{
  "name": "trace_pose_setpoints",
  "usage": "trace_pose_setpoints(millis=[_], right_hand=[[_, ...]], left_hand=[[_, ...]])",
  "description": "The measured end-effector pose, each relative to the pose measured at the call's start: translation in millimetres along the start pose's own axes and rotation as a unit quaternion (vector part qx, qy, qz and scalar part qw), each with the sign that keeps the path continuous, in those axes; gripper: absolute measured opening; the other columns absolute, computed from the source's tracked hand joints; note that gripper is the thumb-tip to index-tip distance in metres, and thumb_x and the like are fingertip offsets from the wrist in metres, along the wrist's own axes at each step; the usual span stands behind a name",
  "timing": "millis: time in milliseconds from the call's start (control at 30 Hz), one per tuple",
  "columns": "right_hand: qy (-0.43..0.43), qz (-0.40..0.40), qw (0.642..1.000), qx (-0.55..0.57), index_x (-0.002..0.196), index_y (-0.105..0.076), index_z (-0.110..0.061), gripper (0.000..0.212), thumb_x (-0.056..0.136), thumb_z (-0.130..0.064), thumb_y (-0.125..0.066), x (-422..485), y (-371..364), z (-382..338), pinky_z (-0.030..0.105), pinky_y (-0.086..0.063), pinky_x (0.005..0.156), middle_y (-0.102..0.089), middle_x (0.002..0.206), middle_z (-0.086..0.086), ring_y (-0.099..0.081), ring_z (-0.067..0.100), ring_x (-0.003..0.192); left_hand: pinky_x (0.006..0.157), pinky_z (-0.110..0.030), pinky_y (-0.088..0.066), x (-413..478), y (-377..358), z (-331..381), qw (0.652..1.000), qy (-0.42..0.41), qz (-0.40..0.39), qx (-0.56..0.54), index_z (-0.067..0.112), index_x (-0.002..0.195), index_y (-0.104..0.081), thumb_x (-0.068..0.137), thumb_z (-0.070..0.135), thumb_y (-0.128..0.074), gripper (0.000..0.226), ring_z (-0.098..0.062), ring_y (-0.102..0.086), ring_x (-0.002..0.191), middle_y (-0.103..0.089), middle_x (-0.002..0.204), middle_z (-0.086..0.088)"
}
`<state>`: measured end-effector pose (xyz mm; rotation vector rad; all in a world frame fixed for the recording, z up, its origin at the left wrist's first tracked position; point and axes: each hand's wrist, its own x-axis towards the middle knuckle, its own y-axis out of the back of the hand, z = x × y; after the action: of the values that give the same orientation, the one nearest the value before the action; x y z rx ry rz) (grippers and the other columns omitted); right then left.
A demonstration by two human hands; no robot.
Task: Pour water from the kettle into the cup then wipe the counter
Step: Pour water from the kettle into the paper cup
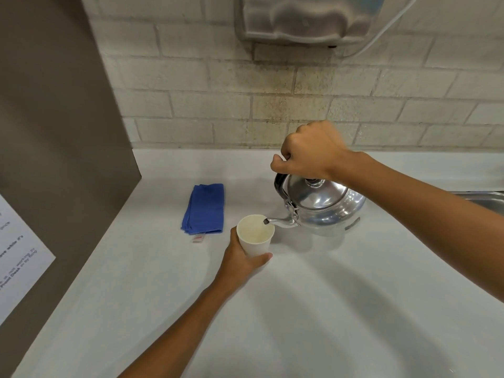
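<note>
A shiny metal kettle (pixel 324 205) is tilted to the left above the white counter (pixel 327 296), its spout tip over the rim of a white paper cup (pixel 255 236). My right hand (pixel 311 151) is shut on the kettle's black handle from above. My left hand (pixel 241 259) wraps around the cup's lower side and holds it on the counter. The inside of the cup looks pale; I cannot tell how much water it holds. A folded blue cloth (pixel 204 208) lies flat on the counter to the left of the cup.
A brown panel (pixel 54 132) with a white notice walls off the left side. A brick wall runs along the back, with a grey dispenser (pixel 305 20) mounted high. The steel edge of a sink (pixel 480 199) shows at the right.
</note>
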<state>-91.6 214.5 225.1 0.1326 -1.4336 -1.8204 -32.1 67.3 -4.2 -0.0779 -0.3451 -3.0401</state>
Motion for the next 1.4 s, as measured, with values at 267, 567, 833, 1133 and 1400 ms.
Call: trace_pose_setpoints(millis=[267,567,833,1133,1400], right_hand=[[0.024,0.004,1.000,-0.016,0.040,-0.020,-0.016,0.051,0.078,-0.032,-0.050,3.5,6.7,-6.7,0.019,-0.013,0.046,-0.015,0.039,-0.004,-0.011,0.014,0.038],[0.039,-0.004,0.999,-0.028,0.041,-0.022,-0.014,0.050,0.080,-0.033,-0.047,6.7,15.2,-6.2,0.021,-0.013,0.046,-0.021,0.039,0.000,-0.017,0.016,0.037],[0.042,-0.009,0.998,-0.035,0.042,-0.021,-0.013,0.050,0.080,-0.032,-0.047,6.5,18.8,-3.8,0.020,-0.014,0.046,-0.019,0.040,0.000,-0.014,0.017,0.039],[0.048,-0.008,0.998,-0.039,0.042,-0.020,-0.014,0.050,0.080,-0.032,-0.047,6.5,19.9,-1.9,0.020,-0.014,0.046,-0.018,0.040,0.000,-0.013,0.017,0.039],[0.055,-0.005,0.997,-0.050,0.042,-0.019,-0.013,0.051,0.080,-0.031,-0.047,8.4,20.1,-4.8,0.020,-0.013,0.047,-0.017,0.040,-0.001,-0.012,0.016,0.038]], left_hand=[[0.061,-0.006,-0.042,-0.3,-1.2,-0.6,1.000,0.007,-0.001,0.002,0.040,0.111,-0.027,0.061,0.025,-0.083,0.077,-0.005,-0.050,0.092,-0.046,0.104,0.018],[0.064,-0.006,-0.038,0.2,-2.4,-1.3,1.000,0.010,0.000,0.014,0.033,0.119,-0.025,0.063,0.024,-0.082,0.080,-0.012,-0.045,0.102,-0.041,0.115,0.009],[0.072,-0.013,-0.039,1.2,-3.0,-1.5,1.000,0.011,-0.001,0.016,0.034,0.118,-0.025,0.062,0.024,-0.082,0.081,-0.012,-0.045,0.103,-0.041,0.115,0.008],[0.080,-0.023,-0.043,1.0,-2.7,-2.1,1.000,0.011,-0.005,0.019,0.026,0.126,-0.026,0.063,0.023,-0.081,0.084,-0.014,-0.045,0.105,-0.041,0.117,0.006],[0.079,-0.026,-0.044,1.2,-3.0,-0.7,0.999,0.025,0.004,0.019,0.027,0.126,-0.027,0.061,0.025,-0.082,0.085,-0.017,-0.048,0.104,-0.044,0.116,0.005]])
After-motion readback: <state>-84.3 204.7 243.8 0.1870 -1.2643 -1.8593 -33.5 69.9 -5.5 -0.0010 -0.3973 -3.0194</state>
